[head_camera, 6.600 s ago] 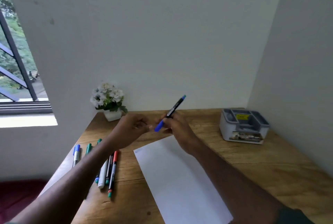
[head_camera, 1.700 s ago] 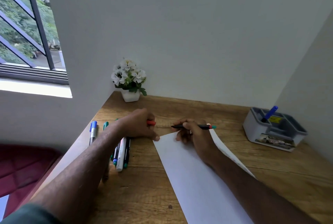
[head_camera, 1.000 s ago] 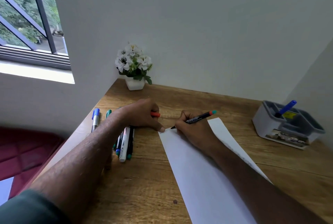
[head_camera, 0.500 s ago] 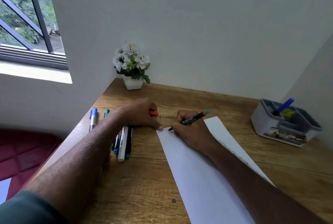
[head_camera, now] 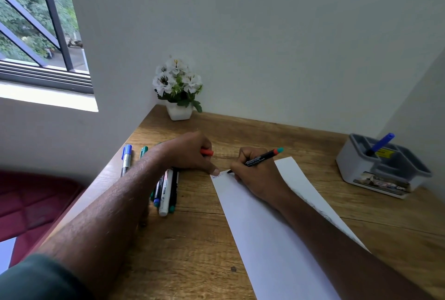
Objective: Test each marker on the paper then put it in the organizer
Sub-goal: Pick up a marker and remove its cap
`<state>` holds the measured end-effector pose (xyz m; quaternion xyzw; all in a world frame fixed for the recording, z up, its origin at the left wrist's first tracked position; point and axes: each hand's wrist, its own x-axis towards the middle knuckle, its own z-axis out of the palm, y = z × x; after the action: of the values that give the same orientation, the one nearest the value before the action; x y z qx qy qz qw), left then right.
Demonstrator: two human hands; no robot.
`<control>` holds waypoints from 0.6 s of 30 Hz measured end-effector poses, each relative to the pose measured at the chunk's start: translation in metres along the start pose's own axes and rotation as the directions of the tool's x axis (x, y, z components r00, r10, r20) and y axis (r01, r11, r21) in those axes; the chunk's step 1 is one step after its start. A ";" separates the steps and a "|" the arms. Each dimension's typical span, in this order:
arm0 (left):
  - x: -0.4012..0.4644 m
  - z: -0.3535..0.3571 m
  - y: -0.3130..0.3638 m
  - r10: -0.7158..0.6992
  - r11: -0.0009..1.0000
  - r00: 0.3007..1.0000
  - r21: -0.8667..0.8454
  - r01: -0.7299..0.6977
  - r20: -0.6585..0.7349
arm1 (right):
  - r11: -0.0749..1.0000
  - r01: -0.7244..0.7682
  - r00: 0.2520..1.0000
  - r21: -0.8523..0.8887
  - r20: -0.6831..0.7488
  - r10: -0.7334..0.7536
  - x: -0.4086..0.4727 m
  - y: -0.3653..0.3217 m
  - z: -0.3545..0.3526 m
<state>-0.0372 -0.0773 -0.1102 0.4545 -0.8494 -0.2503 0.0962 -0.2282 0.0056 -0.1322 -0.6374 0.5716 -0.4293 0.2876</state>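
the black marker [head_camera: 257,160] with its orange and teal end is gripped in the right hand [head_camera: 255,174], tip down on the near-left corner of the white paper [head_camera: 272,239], where faint marks show. the left hand [head_camera: 190,152] rests beside that corner, one fingertip pressing the paper's edge, the other fingers curled round an orange cap [head_camera: 207,152]. the paper lies lengthwise on the wooden desk [head_camera: 192,251], running under the right forearm toward the viewer.

left of the paper, partly hidden under the left forearm, lies a cluster of markers [head_camera: 166,191], white, black and teal-ended, touching one another. farther left a blue-capped marker [head_camera: 126,158] and a teal-capped one [head_camera: 144,151] lie apart near the desk edge. at the far right the grey organizer [head_camera: 382,169] stands well clear of the paper, a blue marker [head_camera: 381,143] leaning in one rear compartment.

a white pot of white flowers [head_camera: 178,87] sits in the back corner against plain white walls. a barred window [head_camera: 36,22] opens at left, with a dark red cushion [head_camera: 31,203] below.
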 end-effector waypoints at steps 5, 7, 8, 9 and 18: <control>-0.001 0.000 0.002 -0.002 1.000 1.000 0.004 0.002 0.009 | 1.000 0.010 1.000 -0.005 0.003 -0.010 0.001 0.002 0.001; -0.001 0.000 0.001 0.000 1.000 1.000 0.005 0.000 0.006 | 1.000 0.000 1.000 0.006 -0.005 0.000 0.001 0.003 0.000; -0.001 0.000 0.001 0.001 1.000 1.000 0.006 -0.001 0.006 | 1.000 0.002 1.000 0.001 -0.004 -0.002 0.001 0.003 0.000; -0.001 0.000 0.001 0.001 1.000 1.000 0.008 -0.001 0.005 | 1.000 0.007 1.000 -0.005 -0.003 -0.007 0.001 0.003 0.001; -0.001 0.000 0.001 -0.007 1.000 1.000 0.014 0.007 0.003 | 1.000 0.015 1.000 -0.018 -0.003 -0.015 0.001 0.002 0.001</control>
<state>-0.0374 -0.0764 -0.1094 0.4580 -0.8496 -0.2452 0.0908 -0.2284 0.0041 -0.1346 -0.6434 0.5713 -0.4272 0.2776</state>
